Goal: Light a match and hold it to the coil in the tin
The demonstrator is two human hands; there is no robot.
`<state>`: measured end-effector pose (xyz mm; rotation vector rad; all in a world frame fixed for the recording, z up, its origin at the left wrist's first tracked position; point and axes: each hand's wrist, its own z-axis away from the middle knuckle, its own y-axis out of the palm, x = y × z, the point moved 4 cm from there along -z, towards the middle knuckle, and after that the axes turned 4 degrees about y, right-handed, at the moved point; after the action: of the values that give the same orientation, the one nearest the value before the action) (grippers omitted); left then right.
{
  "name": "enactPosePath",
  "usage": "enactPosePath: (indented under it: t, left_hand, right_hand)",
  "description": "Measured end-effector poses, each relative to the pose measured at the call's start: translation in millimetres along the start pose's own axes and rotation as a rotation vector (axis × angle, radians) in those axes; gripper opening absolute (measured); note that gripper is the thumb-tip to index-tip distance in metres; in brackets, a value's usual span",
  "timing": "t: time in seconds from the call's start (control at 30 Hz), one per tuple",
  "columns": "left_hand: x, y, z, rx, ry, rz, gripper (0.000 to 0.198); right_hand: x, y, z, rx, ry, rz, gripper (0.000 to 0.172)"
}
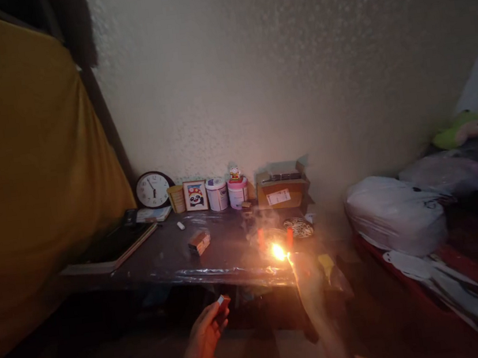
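Observation:
My left hand [203, 334] is closed around a small matchbox [223, 303], held low in front of the table's near edge. My right hand [306, 269] reaches over that edge, blurred and washed out by glare. At its fingertips a bright flame [278, 252] burns on a match, whose stick is lost in the light. Two short red candles, a left one [261, 238] and a right one [289, 236], stand just behind the flame. Smoke drifts above them. Whether the flame touches either candle I cannot tell.
On the dark table [170, 257] lie a stack of matchboxes [199, 243] and a dish of sticks [298, 227]. Along the wall stand a clock [153, 189], a framed panda picture [196, 196], tubs [217, 195] and a cardboard box [282, 191]. White bags [395, 212] sit at right.

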<state>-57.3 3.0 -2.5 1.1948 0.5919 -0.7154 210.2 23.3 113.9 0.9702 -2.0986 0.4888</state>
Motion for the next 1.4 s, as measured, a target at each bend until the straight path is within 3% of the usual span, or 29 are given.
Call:
enactPosePath:
  t: [0.2, 0.57, 0.93, 1.07, 1.4]
  left_hand:
    - [4.5, -3.3, -3.2, 0.04, -0.004, 0.023, 0.018]
    - [7.8, -5.2, -3.4, 0.041, 0.041, -0.002, 0.021]
    - [4.6, -3.5, 0.2, 0.084, 0.032, -0.049, 0.02]
    - [1.9, -1.5, 2.9, 0.046, 0.035, -0.094, 0.022]
    - [2.6, -0.3, 2.6, 0.066, 0.043, -0.122, 0.025]
  right_hand:
    - [2.9, 1.9, -3.5, 0.002, 0.001, 0.007, 0.018]
    - [-18.3, 11.0, -8.0, 0.025, 0.074, -0.099, 0.021]
    - [-10.5, 20.9, -10.5, 0.055, 0.068, -0.113, 0.02]
    - [-14.2, 23.2, -12.2, 0.056, 0.075, -0.117, 0.021]
    - [-19.2, 32.9, -17.6, 0.109, 0.226, -0.166, 0.023]
